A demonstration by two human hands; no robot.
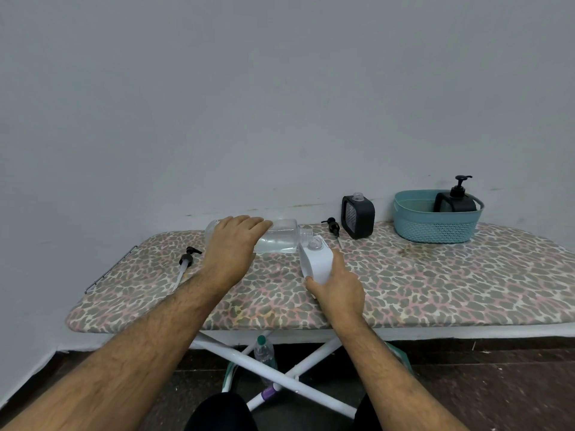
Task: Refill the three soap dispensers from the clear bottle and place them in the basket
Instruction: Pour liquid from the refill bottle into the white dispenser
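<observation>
Fingers [249, 223] of the left hand [231, 247] wrap the clear bottle [280, 239], tipped sideways over the ironing board [435, 284], its mouth at the white dispenser [317, 259], which the right hand [337, 286] clamps low on the body. Bottle judged rigid, smooth and liquid-heavy, so likely slippery; grip mid-body. One dispenser sits in the basket [413, 225].

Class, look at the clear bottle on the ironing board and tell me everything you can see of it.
The clear bottle is see-through plastic, uncapped, tipped on its side with its threaded neck pointing right, over the white dispenser's open mouth. Clear liquid lies along its lower side. The left hand grips its base end.
</observation>
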